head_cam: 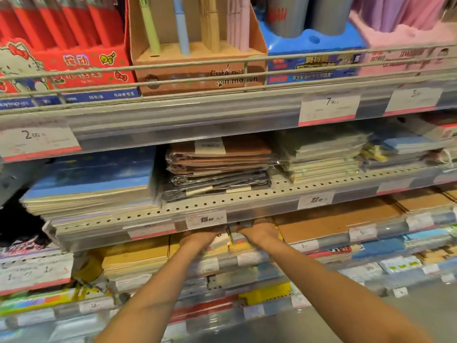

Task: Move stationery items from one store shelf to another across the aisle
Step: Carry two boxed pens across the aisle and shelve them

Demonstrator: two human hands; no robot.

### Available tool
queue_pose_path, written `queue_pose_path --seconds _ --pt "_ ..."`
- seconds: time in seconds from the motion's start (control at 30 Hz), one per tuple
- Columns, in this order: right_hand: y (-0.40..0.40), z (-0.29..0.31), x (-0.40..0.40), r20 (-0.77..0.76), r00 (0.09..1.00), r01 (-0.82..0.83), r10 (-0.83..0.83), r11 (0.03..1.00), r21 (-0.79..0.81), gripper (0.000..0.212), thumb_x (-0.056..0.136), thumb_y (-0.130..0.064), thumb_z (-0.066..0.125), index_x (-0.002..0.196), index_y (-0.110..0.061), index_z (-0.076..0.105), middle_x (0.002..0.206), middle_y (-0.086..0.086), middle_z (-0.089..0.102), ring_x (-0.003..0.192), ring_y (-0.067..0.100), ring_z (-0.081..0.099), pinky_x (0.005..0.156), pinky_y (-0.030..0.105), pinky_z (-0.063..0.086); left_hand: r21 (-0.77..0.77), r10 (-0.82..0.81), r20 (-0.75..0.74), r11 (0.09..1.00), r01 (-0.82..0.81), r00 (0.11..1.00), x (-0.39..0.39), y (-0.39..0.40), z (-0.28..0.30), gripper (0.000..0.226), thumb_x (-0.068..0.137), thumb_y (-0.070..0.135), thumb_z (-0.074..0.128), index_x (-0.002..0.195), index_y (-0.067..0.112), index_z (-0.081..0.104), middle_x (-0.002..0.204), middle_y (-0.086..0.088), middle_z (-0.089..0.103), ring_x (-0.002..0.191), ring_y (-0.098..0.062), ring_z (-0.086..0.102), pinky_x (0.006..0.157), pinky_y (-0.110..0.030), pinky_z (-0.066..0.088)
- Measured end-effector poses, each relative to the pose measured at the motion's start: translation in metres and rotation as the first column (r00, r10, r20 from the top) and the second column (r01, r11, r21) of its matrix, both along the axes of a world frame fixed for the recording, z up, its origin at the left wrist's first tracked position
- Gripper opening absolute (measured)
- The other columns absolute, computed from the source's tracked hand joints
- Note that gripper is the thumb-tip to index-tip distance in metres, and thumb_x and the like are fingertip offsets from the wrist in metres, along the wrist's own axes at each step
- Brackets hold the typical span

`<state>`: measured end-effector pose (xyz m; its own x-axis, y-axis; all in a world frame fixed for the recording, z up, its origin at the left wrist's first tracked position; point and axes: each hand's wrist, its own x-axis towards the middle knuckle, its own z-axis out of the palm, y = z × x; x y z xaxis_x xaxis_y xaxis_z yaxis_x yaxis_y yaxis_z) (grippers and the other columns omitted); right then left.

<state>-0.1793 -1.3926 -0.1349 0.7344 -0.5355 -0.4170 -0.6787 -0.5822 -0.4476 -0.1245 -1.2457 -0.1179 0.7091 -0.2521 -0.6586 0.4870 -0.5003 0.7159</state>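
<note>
Two hands, left (201,237) and right (258,231), on one small packet (236,237) under shelf (222,201).

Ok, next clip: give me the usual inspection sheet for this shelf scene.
Surface: perforated metal shelf, price tags along its front edge.
Job's things: small packs on the shelf below, between both hands; blurred.
Clutter: wrapped brown and black notebooks, blue pads, pen display boxes above.
Grippers: left hand and right hand reach under the shelf edge; grip unclear.
Cables: nothing seen.
Surroundings: more stocked shelves below.
</note>
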Motion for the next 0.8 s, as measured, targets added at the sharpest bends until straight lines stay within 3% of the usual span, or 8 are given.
queue_pose_path --seconds 0.07,0.17,0.3,0.4,0.43,0.53,0.67,0.8 --pt "-0.002 0.0 0.001 0.0 1.0 0.01 -0.01 0.999 0.049 0.062 0.076 -0.068 0.05 0.104 -0.015 0.066 0.121 0.011 0.063 0.113 0.028 0.057 0.093 0.033 0.045 0.074 0.014 0.133 0.997 -0.024 0.991 0.015 -0.002 -0.023 0.08 0.081 0.07 0.041 0.142 0.018 0.035 0.149 -0.006 0.038 0.104 -0.015 0.054 0.096 -0.027 0.04" --pt "-0.004 0.0 0.003 0.031 1.0 -0.003 -0.001 0.989 0.147 0.057 0.084 -0.06 0.046 0.118 -0.017 0.061 0.131 0.009 0.057 0.12 0.026 0.053 0.098 0.031 0.043 0.032 0.051 0.009 0.998 -0.052 0.999 0.004 -0.007 -0.011 0.087 0.078 0.071 0.044 0.14 0.01 0.039 0.148 -0.018 0.036 0.13 -0.032 0.041 0.108 -0.045 0.034" --pt "-0.01 -0.003 0.005 0.052 0.998 0.02 -0.041 0.935 0.354 0.051 0.085 -0.044 0.058 0.123 -0.011 0.057 0.132 0.009 0.057 0.121 0.025 0.054 0.099 0.031 0.044 0.208 0.079 0.153 0.972 -0.11 0.985 -0.007 -0.014 -0.004 0.065 0.077 0.044 0.069 0.123 -0.001 0.056 0.129 -0.019 0.057 0.121 -0.033 0.052 0.102 -0.037 0.042" --pt "-0.02 0.002 0.002 0.059 0.994 0.056 -0.096 0.875 0.481 0.047 0.082 -0.031 0.068 0.12 -0.006 0.058 0.129 0.007 0.058 0.111 0.023 0.059 0.093 0.026 0.048 0.163 0.117 0.165 0.976 -0.144 0.979 -0.011 -0.016 -0.008 0.057 0.081 0.035 0.067 0.124 0.0 0.054 0.129 -0.017 0.058 0.119 -0.031 0.055 0.099 -0.034 0.047" --pt "-0.025 0.003 0.0 0.071 0.993 0.045 -0.095 0.856 0.515 0.045 0.082 -0.025 0.068 0.119 -0.004 0.057 0.128 0.006 0.057 0.105 0.022 0.061 0.088 0.024 0.049 0.123 0.137 0.165 0.98 -0.158 0.977 -0.015 -0.016 -0.007 0.053 0.085 0.033 0.064 0.126 0.002 0.052 0.125 -0.016 0.06 0.115 -0.03 0.057 0.095 -0.03 0.049" --pt "-0.039 0.007 -0.007 0.089 0.992 0.019 -0.086 0.817 0.577 0.044 0.081 -0.019 0.069 0.117 -0.001 0.053 0.117 0.003 0.054 0.11 0.023 0.057 0.087 0.025 0.046 -0.036 0.294 0.162 0.956 -0.293 0.942 -0.017 -0.009 -0.01 0.032 0.092 0.015 0.052 0.121 0.001 0.054 0.081 -0.006 0.064 0.069 -0.016 0.06 0.047 -0.015 0.051" --pt "-0.05 0.005 -0.012 0.071 0.994 0.007 -0.082 0.706 0.708 0.008 0.087 -0.014 0.061 0.091 -0.008 0.059 0.098 0.011 0.067 0.082 0.021 0.065 0.062 0.022 0.054 -0.155 0.316 0.097 0.942 -0.299 0.944 -0.029 0.006 -0.006 0.035 0.088 0.008 0.055 0.121 -0.003 0.052 0.092 -0.016 0.069 0.081 -0.028 0.065 0.073 -0.038 0.053" --pt "-0.053 0.003 -0.017 0.127 0.991 -0.062 -0.045 0.687 0.724 0.053 0.077 -0.022 0.07 0.121 -0.002 0.048 0.112 0.016 0.066 0.103 0.03 0.064 0.092 0.041 0.052 -0.234 0.318 0.103 0.928 -0.288 0.942 -0.04 0.023 -0.004 0.053 0.075 0.017 0.066 0.121 -0.003 0.05 0.103 -0.02 0.069 0.094 -0.035 0.066 0.081 -0.046 0.053"
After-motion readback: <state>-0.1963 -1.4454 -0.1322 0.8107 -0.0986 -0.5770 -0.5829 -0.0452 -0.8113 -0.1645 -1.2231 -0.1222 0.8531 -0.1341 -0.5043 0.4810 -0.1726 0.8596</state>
